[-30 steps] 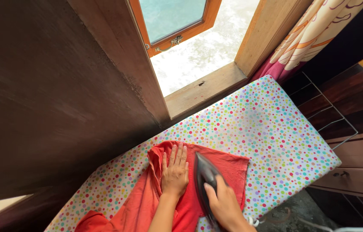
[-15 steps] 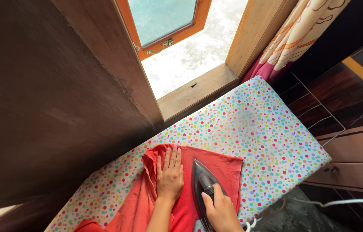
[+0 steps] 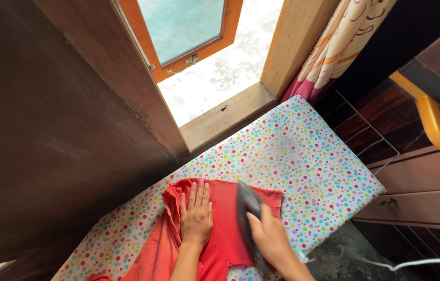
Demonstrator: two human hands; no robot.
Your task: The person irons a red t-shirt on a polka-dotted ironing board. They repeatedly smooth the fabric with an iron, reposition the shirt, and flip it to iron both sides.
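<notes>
A red garment (image 3: 223,237) lies on the polka-dot ironing board (image 3: 303,156). My left hand (image 3: 195,216) rests flat on the cloth with fingers spread, pressing it down. My right hand (image 3: 269,237) grips the handle of a dark clothes iron (image 3: 246,205), which stands on the garment just right of my left hand, its tip pointing toward the cloth's far edge. The iron looks blurred. The garment's lower part runs off the bottom of the view.
A wooden window frame and sill (image 3: 220,117) border the board's far side, with a dark wooden wall (image 3: 59,119) at left. A patterned curtain (image 3: 334,47) hangs at top right. Wooden drawers (image 3: 423,203) stand to the right; a white cord (image 3: 417,263) trails along the floor.
The iron has slid forward along the garment toward its far edge, with my right hand following. My left hand stays flat on the cloth. The view has shifted a little.
</notes>
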